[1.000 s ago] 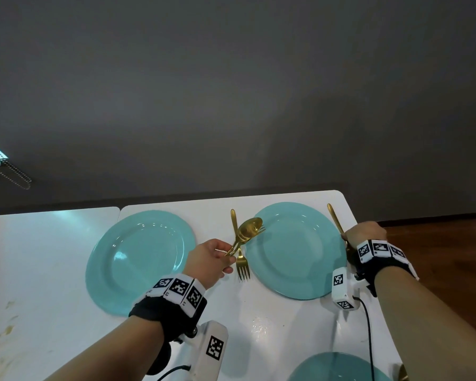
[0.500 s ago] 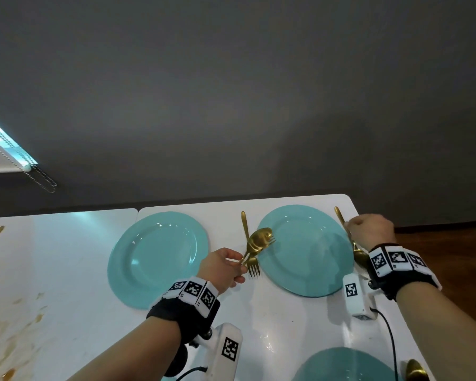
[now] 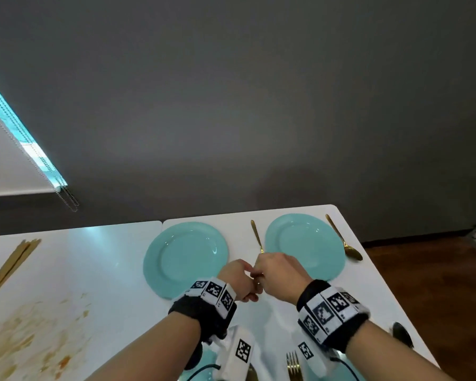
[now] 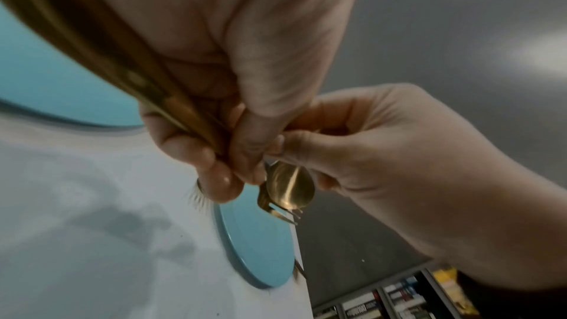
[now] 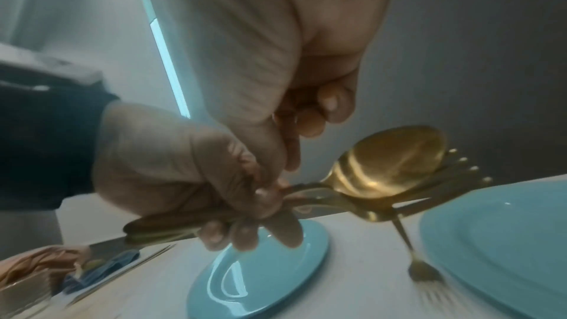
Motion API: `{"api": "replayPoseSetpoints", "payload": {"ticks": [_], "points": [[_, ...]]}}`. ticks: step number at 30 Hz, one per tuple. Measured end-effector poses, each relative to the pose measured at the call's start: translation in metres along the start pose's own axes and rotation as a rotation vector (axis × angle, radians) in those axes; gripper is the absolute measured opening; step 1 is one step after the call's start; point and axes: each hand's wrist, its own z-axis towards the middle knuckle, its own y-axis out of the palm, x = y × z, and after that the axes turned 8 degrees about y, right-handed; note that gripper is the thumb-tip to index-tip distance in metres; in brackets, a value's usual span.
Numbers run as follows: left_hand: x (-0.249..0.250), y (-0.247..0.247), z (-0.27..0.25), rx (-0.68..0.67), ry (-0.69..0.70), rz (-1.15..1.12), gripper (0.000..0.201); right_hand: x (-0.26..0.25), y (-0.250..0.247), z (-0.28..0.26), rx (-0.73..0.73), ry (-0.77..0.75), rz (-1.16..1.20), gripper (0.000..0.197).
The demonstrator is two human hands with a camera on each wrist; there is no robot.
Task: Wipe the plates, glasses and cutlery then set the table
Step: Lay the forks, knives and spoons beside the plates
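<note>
While brown stains (image 3: 30, 336) mark the white table (image 3: 99, 270) at far left, two teal plates lie ahead: left plate (image 3: 186, 258), right plate (image 3: 304, 243). Between them, left hand (image 3: 238, 280) grips a bundle of gold cutlery (image 5: 383, 169); right hand (image 3: 279, 274) meets it, fingers pinching the same handles. Farther right, one spoon (image 3: 344, 240) lies beside the right plate.

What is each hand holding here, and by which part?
The left hand grips a bundle of gold cutlery, a spoon and forks, by the handles. The right hand pinches the same bundle at the necks, just behind the spoon bowl.
</note>
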Motion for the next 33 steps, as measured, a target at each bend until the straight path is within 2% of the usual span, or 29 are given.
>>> {"api": "replayPoseSetpoints", "payload": {"ticks": [3, 7, 13, 17, 19, 27, 33], "points": [[-0.008, -0.020, -0.033, -0.036, 0.085, 0.185, 0.045, -0.038, -0.005, -0.017, -0.037, 0.014, -0.082, 0.026], [-0.027, -0.050, -0.075, -0.093, 0.183, 0.300, 0.056, -0.090, -0.013, -0.041, -0.082, 0.044, -0.179, 0.028], [-0.066, -0.092, -0.122, -0.101, 0.289, 0.320, 0.033, -0.165, -0.014, -0.064, -0.106, 0.076, -0.193, 0.027], [-0.096, -0.115, -0.142, -0.107, 0.306, 0.328, 0.040, -0.205, -0.001, -0.070, -0.110, 0.090, -0.205, 0.027], [-0.109, -0.123, -0.149, -0.114, 0.312, 0.347, 0.037, -0.220, 0.007, -0.072, -0.118, 0.083, -0.206, 0.026], [-0.128, -0.145, -0.151, -0.141, 0.283, 0.399, 0.053, -0.238, 0.025, -0.067, -0.099, 0.048, -0.241, 0.023], [-0.140, -0.156, -0.129, -0.077, 0.194, 0.440, 0.057, -0.206, 0.032, -0.048, -0.124, 0.124, -0.271, 0.024]]}}
